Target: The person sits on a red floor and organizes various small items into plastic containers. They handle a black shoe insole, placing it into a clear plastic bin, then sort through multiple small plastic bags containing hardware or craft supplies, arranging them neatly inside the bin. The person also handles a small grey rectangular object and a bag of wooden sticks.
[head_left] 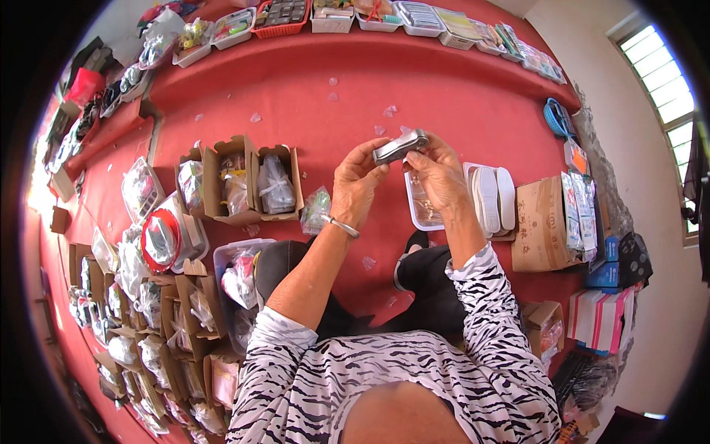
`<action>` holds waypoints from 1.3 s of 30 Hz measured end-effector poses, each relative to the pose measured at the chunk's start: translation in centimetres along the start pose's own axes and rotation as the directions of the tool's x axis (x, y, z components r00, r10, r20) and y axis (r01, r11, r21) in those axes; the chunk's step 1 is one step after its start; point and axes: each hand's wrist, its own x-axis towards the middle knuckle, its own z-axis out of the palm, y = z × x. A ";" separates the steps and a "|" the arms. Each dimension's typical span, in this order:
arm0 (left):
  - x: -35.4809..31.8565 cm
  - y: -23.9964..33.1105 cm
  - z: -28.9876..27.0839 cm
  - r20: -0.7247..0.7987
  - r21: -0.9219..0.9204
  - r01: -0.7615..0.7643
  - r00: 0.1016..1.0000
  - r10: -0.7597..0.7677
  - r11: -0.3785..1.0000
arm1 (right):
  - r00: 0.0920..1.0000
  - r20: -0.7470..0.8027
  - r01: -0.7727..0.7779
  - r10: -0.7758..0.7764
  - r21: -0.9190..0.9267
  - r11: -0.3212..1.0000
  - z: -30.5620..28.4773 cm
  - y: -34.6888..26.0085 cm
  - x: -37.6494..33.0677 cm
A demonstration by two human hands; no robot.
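Small grey case (pixel 400 146) held up over the red cloth (pixel 458 103), pinched at both ends: left hand (pixel 357 183) fingertips clamped on its near-left end, right hand (pixel 436 172) fingers closed on its right end. Clear tray (pixel 422 209) sits below.

Open cardboard boxes (pixel 248 181) of bagged goods, white trays (pixel 494 198), red cloth (pixel 458 96).

One fisheye head camera looks steeply down, close over the person's chest. It faces the red floor (pixel 458 103) ahead.
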 end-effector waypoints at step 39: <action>-3.2 -19.4 -24.9 -0.425 0.740 -0.065 0.727 -0.539 -0.670 | 0.886 -0.358 -0.231 0.296 0.214 0.949 -4.8 1.4 -0.1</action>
